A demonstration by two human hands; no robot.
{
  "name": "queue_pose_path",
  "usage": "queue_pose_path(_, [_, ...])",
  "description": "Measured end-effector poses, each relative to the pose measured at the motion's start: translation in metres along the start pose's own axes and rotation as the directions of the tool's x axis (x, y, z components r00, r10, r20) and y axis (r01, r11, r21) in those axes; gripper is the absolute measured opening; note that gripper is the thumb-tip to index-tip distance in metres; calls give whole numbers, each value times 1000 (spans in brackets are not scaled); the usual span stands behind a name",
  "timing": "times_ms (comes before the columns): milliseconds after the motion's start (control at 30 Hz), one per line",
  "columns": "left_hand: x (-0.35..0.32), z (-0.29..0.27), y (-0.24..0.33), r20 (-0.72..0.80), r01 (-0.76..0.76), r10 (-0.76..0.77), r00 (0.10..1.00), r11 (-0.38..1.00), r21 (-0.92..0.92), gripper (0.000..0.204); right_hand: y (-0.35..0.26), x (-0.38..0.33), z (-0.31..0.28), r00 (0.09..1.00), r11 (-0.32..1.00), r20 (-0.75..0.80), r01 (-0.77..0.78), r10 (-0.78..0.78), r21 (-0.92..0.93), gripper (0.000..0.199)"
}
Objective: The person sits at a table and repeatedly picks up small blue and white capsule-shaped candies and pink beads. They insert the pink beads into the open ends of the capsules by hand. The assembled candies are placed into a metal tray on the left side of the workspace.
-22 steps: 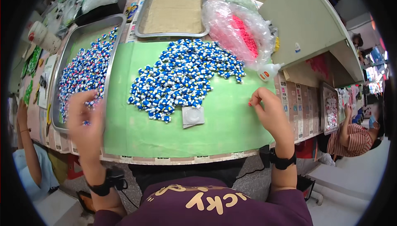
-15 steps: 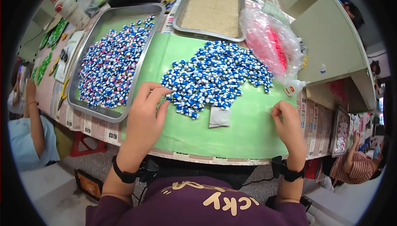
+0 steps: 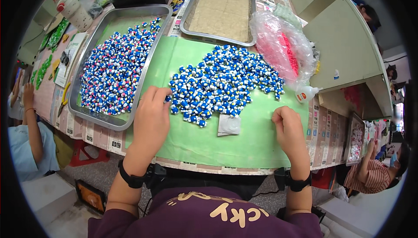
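A pile of small blue-and-white pieces (image 3: 222, 83), some with yellow spots, is spread over the green sheet (image 3: 204, 151). At its left edge my left hand (image 3: 151, 118) is closed, thumb and forefinger pinching a small blue-and-white piece (image 3: 168, 99). Apart from the pile, on the right, my right hand (image 3: 289, 127) hovers over the sheet with its fingers curled into a pinch. What those fingers hold, if anything, is hidden. Between my hands, touching the pile's front edge, lies a small pale square pad (image 3: 229, 125) with a clear, shiny patch on it.
Left of the pile stands a metal tray (image 3: 150, 75) full of similar pieces, some with pink. Behind are a tray with a tan lining (image 3: 220, 14), a plastic bag with pink pieces (image 3: 287, 48) and a small white bottle (image 3: 306, 93). Pliers (image 3: 63, 99) lie far left. Other people sit on both sides.
My left hand's thumb and fingers have drawn together at the pile's edge, and the hand has pulled slightly left. My right hand has shifted a little to the left, still pinched.
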State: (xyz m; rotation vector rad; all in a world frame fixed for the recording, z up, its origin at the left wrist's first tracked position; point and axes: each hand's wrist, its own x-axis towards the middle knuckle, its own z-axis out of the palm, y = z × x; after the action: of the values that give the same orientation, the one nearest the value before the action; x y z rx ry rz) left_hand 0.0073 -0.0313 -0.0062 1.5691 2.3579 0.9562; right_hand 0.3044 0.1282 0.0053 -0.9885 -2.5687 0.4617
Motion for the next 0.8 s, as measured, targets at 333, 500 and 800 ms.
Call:
queue_pose_path(333, [0,-5,-4,-75,-29,27,997,999,-26,30,-27,8,-10,995,961,-96,37,-11,274,22])
queue_pose_path(500, [0,-6,-1,-18,-84,84,996,996,-26,29,-21,9,-5,997,989,-33,79,-75,129,24])
queue_pose_path(800, [3,-15,4,29,-45,47,999,998,-44,21,-34,6,-16,997,923,-73,56,-30,381,25])
